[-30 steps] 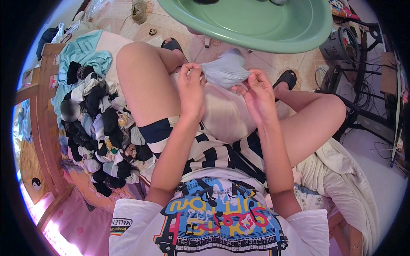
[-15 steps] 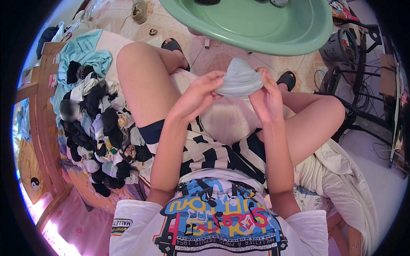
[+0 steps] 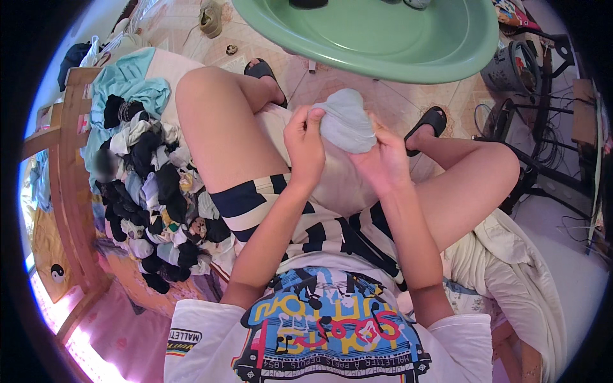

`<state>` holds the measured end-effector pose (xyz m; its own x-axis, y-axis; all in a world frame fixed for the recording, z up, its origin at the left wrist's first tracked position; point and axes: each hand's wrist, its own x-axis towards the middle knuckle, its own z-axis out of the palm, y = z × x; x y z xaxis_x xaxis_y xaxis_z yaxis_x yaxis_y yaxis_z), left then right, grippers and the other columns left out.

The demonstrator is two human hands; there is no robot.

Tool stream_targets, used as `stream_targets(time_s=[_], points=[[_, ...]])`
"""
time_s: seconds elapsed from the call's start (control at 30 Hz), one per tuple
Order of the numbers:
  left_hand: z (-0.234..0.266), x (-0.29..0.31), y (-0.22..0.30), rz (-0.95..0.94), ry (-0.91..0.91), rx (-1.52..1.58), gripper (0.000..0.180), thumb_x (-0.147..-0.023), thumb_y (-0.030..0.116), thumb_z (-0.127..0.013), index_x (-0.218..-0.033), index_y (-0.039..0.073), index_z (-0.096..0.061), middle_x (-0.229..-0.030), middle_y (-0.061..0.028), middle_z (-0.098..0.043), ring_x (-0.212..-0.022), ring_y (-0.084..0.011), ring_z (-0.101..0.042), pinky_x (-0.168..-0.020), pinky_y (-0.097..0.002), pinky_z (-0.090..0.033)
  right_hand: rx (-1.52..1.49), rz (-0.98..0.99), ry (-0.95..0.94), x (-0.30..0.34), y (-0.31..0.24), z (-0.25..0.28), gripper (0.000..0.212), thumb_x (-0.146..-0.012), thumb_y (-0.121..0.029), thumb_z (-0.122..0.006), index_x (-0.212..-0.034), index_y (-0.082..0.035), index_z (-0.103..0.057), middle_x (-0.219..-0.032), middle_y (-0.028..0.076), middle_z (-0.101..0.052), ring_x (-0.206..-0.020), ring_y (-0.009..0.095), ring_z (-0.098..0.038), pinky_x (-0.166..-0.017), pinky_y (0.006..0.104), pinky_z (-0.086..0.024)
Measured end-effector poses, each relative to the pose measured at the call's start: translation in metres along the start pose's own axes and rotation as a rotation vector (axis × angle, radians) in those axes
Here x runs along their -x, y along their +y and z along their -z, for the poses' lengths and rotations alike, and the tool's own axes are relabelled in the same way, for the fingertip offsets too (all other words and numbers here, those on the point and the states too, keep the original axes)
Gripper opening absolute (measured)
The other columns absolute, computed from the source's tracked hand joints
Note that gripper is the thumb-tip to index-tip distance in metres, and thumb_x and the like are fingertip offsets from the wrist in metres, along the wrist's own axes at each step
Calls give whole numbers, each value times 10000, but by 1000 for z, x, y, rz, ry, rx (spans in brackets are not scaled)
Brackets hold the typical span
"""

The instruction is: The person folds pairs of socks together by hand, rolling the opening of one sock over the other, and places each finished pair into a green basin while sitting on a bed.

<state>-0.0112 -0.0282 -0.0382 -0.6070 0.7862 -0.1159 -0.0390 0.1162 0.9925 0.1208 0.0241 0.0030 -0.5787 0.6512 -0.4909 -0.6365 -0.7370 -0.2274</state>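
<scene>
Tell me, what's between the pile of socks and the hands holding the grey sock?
In the head view, the person's bare left thigh lies between the sock pile and the left hand, which holds the grey sock with the right hand.

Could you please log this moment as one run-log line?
left hand: grips grey sock bundle | right hand: cups it from below | pile of socks: at left | green basin: ahead

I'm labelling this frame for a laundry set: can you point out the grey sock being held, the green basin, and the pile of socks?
grey sock (image 3: 348,120), head view, middle of the bunched fabric.
green basin (image 3: 383,35), head view, bare inner wall.
pile of socks (image 3: 156,191), head view, centre of the dark heap.
</scene>
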Motion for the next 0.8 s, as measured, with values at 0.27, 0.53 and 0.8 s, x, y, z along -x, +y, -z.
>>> stream_targets(time_s=[0.27, 0.53, 0.8], points=[[0, -7, 6, 394, 1, 434, 361, -1049, 302, -450, -1094, -20, -607, -990, -58, -639, -896, -131, -584, -828, -291, -468, 241, -79, 100, 0, 22, 1, 192, -981, -139, -436, -1101, -70, -570, -1026, 18, -626, -835, 114, -568, -598, 272, -407], [3, -3, 14, 422, -35, 573, 407, -1051, 344, -418, -1140, -25, -565, -1080, -108, -642, -1005, -182, -617, -899, -340, -489, 380, 178, 63, -13, 18, 19, 207, -1045, -254, -436, -972, -91, -541, -845, -1, -583, -696, 91, -522, -586, 250, -398], [-1, -1, 16, 528, -148, 680, 491, -1012, 447, -463, -1144, -16, -554, -1079, -111, -643, -1003, -201, -623, -910, -358, -493, 354, 379, 282, -24, 9, 13, 193, -1044, -188, -420, -1028, -61, -565, -896, 28, -624, -825, 126, -621, -716, 273, -502]])
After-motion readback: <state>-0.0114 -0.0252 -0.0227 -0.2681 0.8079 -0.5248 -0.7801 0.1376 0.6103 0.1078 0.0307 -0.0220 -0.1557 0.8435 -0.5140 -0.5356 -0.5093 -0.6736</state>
